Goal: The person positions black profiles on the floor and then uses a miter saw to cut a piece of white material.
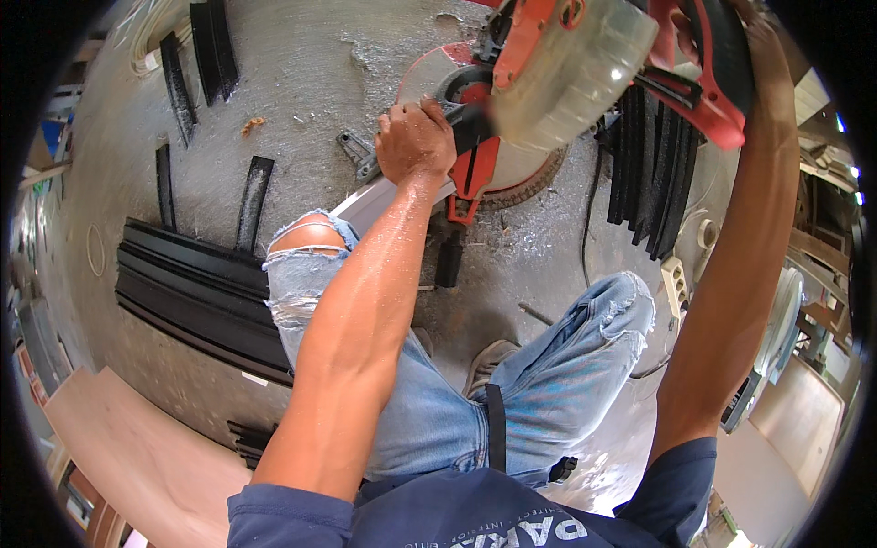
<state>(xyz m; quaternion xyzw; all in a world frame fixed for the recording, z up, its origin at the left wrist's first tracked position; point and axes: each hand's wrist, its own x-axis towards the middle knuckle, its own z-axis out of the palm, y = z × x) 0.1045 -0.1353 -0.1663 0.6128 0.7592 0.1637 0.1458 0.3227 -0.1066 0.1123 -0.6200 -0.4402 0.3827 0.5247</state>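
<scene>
A red and black miter saw (525,55) stands on the floor in front of me, its cloudy blade guard (575,73) raised above the round base (534,173). My left hand (416,142) is closed in a fist at the left side of that base. From the fist's right side a black strip (472,128) sticks out toward the blade area; the fingers hide the rest. Under my wrist lies a pale bar (370,205). At the upper right, my right hand (751,32) wraps around the saw's handle (722,64), partly hidden behind it.
Long black profiles (196,283) lie stacked left of my knee, with shorter black pieces (213,50) farther off. More black strips (649,173) lean right of the saw. A power strip (674,283) and cables are near my right knee. A brown sheet (137,447) fills the lower left.
</scene>
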